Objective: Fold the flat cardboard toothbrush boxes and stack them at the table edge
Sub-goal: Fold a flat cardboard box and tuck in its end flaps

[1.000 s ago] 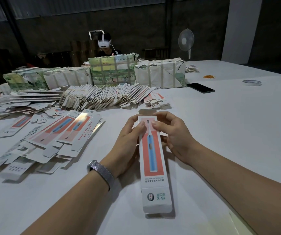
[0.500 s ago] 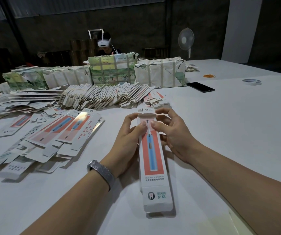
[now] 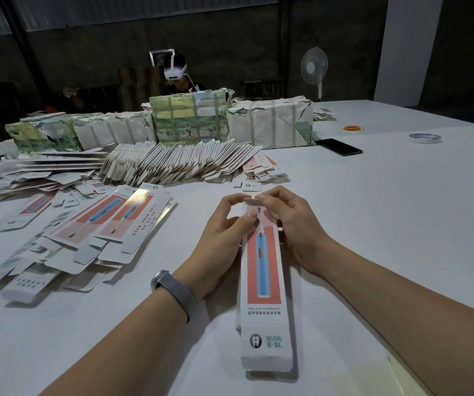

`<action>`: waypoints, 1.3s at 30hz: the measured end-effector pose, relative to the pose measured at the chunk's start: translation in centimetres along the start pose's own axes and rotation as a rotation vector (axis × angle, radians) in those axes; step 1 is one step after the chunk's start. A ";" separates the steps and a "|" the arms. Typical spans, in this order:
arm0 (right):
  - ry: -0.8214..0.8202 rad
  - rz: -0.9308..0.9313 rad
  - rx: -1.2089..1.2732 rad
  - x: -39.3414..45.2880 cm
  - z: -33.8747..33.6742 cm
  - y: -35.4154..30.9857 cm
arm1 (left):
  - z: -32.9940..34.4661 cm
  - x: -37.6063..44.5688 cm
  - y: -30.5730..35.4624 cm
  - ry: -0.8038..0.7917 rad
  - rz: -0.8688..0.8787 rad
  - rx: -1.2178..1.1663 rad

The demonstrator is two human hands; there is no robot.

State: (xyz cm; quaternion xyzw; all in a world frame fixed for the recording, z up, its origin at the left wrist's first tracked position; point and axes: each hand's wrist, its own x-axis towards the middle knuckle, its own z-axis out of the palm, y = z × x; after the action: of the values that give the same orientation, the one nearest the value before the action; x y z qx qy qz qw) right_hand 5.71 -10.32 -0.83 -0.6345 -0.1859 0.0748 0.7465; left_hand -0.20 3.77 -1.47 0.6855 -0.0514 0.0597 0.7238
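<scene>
The toothbrush box (image 3: 264, 281), already folded into a long sleeve, lies lengthwise on the white counter (image 3: 387, 224) between both forearms, its far end raised into the hands. The left hand (image 3: 224, 238) curls around the box's left side, thumb pressed on the printed face, forefinger bent over the top flap. The right hand (image 3: 293, 224) grips the right side, fingertips pinching the same flap from above. A mesh wristband (image 3: 174, 292) circles the left wrist. Flat unfolded boxes (image 3: 101, 224) lie scattered to the left.
</scene>
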 end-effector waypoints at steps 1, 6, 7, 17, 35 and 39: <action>0.013 0.010 -0.010 0.1 0.0 0.0 | 0.1 0.0 0.0 -0.004 0.003 0.023; 0.036 0.037 -0.105 0.2 0.0 0.2 | 0.1 -0.1 0.1 -0.005 0.008 0.080; 0.042 0.041 -0.130 0.2 0.0 0.2 | 0.1 -0.2 0.1 -0.004 0.008 0.088; 0.105 0.005 -0.195 0.2 -0.4 0.2 | 0.3 -0.4 0.4 -0.023 0.003 0.144; 0.096 -0.029 -0.040 0.4 -0.2 0.5 | 0.1 -0.2 0.4 -0.061 0.001 0.192; 0.126 -0.029 -0.051 0.3 0.0 0.3 | -0.1 -0.2 0.4 -0.051 0.001 0.223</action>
State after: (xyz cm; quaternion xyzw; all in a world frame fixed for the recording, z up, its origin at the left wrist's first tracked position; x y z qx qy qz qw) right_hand 6.05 -10.17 -1.10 -0.6540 -0.1496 0.0191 0.7413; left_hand -0.42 3.91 -1.15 0.7632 -0.0631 0.0480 0.6413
